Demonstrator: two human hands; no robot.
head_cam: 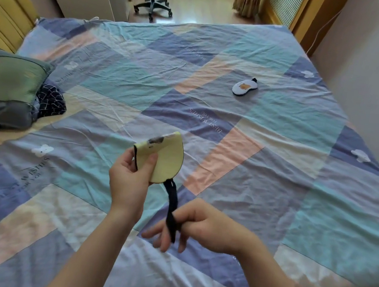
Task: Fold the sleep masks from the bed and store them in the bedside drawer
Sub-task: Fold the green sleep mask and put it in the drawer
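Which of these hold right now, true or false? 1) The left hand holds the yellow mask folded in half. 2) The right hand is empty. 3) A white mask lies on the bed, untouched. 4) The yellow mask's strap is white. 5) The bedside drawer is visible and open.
1) The left hand holds the yellow mask folded in half: true.
2) The right hand is empty: false; the yellow mask's strap runs over its fingers.
3) A white mask lies on the bed, untouched: true; it is far from both hands.
4) The strap is white: false; it is black.
5) The bedside drawer is visible and open: false; no drawer can be made out in this view.
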